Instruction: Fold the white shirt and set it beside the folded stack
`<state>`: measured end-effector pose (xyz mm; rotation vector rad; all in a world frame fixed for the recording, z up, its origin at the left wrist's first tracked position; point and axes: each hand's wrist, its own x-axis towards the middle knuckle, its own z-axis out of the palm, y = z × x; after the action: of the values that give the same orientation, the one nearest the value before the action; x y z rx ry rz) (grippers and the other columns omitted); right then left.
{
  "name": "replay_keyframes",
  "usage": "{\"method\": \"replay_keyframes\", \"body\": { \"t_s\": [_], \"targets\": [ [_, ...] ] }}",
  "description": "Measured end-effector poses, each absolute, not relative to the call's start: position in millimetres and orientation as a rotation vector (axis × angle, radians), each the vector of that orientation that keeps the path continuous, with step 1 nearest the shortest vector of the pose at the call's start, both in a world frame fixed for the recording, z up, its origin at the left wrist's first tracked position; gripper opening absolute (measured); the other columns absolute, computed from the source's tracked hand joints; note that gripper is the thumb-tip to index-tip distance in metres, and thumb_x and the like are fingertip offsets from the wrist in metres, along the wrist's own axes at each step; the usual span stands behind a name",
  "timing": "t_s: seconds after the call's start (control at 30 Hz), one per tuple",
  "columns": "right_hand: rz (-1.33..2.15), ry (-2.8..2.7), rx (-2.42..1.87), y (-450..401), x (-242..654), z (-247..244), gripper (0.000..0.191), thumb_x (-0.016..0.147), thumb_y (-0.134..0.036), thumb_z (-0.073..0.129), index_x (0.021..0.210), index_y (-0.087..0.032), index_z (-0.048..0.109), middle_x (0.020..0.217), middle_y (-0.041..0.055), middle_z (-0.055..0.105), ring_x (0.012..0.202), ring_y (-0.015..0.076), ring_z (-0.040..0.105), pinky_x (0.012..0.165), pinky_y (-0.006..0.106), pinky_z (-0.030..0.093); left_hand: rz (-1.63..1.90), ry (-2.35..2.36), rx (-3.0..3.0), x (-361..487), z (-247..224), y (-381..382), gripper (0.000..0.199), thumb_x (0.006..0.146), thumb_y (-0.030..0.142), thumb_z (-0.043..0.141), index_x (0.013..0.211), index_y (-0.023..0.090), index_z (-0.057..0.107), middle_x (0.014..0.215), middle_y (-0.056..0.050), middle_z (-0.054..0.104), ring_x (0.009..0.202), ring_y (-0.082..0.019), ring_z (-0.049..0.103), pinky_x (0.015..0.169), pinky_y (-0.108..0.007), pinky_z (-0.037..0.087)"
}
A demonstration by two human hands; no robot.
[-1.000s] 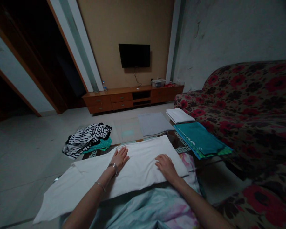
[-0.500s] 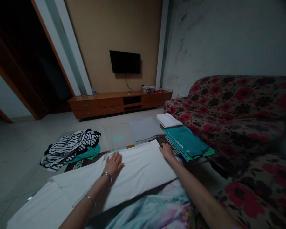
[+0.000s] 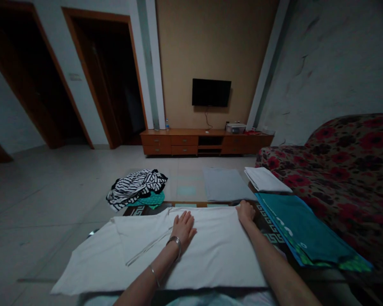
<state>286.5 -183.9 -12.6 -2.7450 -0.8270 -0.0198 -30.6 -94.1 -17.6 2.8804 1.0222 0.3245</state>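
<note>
A white garment (image 3: 210,255) lies folded long and fairly flat across the low table, its narrower end reaching left. Two thin pale cords or edges (image 3: 148,246) run over its left half. My left hand (image 3: 183,228) rests flat on the middle of the cloth, fingers stretched out, with bangles on the wrist and forearm. At the far right corner, the fingers of my right hand (image 3: 245,211) are curled onto the garment's edge. Right of that hand lies a folded teal cloth (image 3: 303,225) with white print. A grey folded cloth (image 3: 226,185) lies beyond the garment.
On the far left of the table sits a rumpled black-and-white striped cloth (image 3: 140,187) over a green piece (image 3: 153,199). A white folded cloth (image 3: 266,179) lies at the back right. A floral sofa (image 3: 344,165) stands right; a wooden TV cabinet (image 3: 185,142) is across the room.
My view has turned left, so everything sits further right in it. Both hands stay on the white garment in much the same places.
</note>
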Motion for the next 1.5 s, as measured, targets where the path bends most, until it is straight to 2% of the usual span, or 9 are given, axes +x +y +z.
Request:
{"method": "replay_keyframes", "body": {
  "t_s": [0.07,0.17,0.3,0.47,0.67,0.8,1.13,1.37,1.5],
  "targets": [
    [-0.153,-0.920,-2.693,-176.9,271.3,-9.4,0.029,0.086,-0.019,0.050,0.112,-0.014,0.062,0.115,0.0194,0.060,0.113,0.0287,0.052,0.090,0.037,0.038,0.459,1.255,2.836,-39.5,-9.7,-96.9,0.040,0.087,0.025,0.045,0.125,0.017,0.054,0.139,-0.012,0.045,0.130,-0.027,0.035,0.107,-0.046,0.025],
    [-0.172,-1.319,-2.398,-153.2,229.6,-5.7,0.027,0.086,-0.013,0.048,0.107,-0.016,0.064,0.109,0.0137,0.062,0.109,0.0232,0.052,0.093,0.032,0.036,0.514,1.593,2.738,-56.5,1.2,-94.3,0.036,0.082,0.017,0.047,0.117,0.012,0.056,0.124,-0.015,0.052,0.116,-0.028,0.045,0.096,-0.043,0.034],
    [0.095,-1.803,-1.867,-107.0,153.3,-5.5,0.021,0.084,-0.011,0.053,0.095,-0.019,0.069,0.100,0.0060,0.064,0.099,0.0174,0.053,0.087,0.025,0.038,0.358,1.720,2.664,-70.6,5.4,-75.5,0.023,0.081,0.018,0.049,0.099,0.011,0.061,0.104,-0.016,0.058,0.100,-0.028,0.051,0.083,-0.038,0.039],
    [0.171,-2.010,-1.693,-59.3,83.1,-7.6,0.012,0.083,-0.021,0.062,0.089,-0.023,0.072,0.090,0.0042,0.064,0.091,0.0178,0.053,0.076,0.025,0.037,0.369,1.671,2.628,-77.1,2.4,-47.4,0.022,0.086,0.012,0.039,0.091,0.014,0.060,0.093,-0.011,0.060,0.086,-0.020,0.056,0.074,-0.029,0.040],
    [0.094,-2.110,-1.669,-38.8,59.1,-15.7,0.020,0.091,-0.031,0.052,0.092,-0.025,0.071,0.090,0.0041,0.062,0.087,0.0181,0.052,0.071,0.025,0.034,0.918,1.545,2.479,-92.3,10.7,-16.5,0.032,0.081,0.007,0.042,0.110,0.012,0.053,0.104,-0.011,0.060,0.102,-0.021,0.055,0.091,-0.033,0.044],
    [0.050,-2.082,-1.666,-39.4,55.6,-18.5,0.021,0.093,-0.030,0.048,0.096,-0.025,0.068,0.092,0.0038,0.061,0.088,0.0176,0.051,0.072,0.026,0.034,1.087,1.435,2.453,-94.4,11.8,-5.0,0.035,0.078,0.006,0.043,0.110,0.014,0.055,0.104,-0.010,0.060,0.102,-0.023,0.056,0.094,-0.038,0.045],
    [0.001,-1.994,-1.792,-45.4,50.6,-17.9,0.023,0.095,-0.031,0.043,0.102,-0.026,0.064,0.098,0.0053,0.058,0.096,0.0192,0.046,0.078,0.030,0.032,0.955,1.256,2.435,-81.4,-6.1,-40.0,0.026,0.083,0.010,0.042,0.103,0.017,0.057,0.096,-0.007,0.057,0.092,-0.020,0.054,0.084,-0.034,0.048],
    [0.148,-1.883,-1.821,-32.6,56.7,-24.0,0.020,0.090,-0.030,0.051,0.098,-0.028,0.070,0.098,0.0046,0.062,0.098,0.0187,0.048,0.080,0.028,0.034,0.670,1.293,2.533,-77.5,-15.7,-69.4,0.039,0.081,0.007,0.043,0.118,0.015,0.053,0.111,-0.011,0.057,0.103,-0.022,0.049,0.090,-0.037,0.042],
    [0.341,-1.732,-1.839,-20.9,59.4,-22.9,0.025,0.089,-0.023,0.049,0.100,-0.025,0.072,0.097,0.0047,0.067,0.093,0.0167,0.056,0.079,0.025,0.037,0.645,1.320,2.563,-79.6,-15.8,-79.2,0.037,0.083,0.009,0.041,0.116,0.017,0.056,0.120,-0.009,0.055,0.107,-0.023,0.047,0.089,-0.037,0.040]
  ]
}}
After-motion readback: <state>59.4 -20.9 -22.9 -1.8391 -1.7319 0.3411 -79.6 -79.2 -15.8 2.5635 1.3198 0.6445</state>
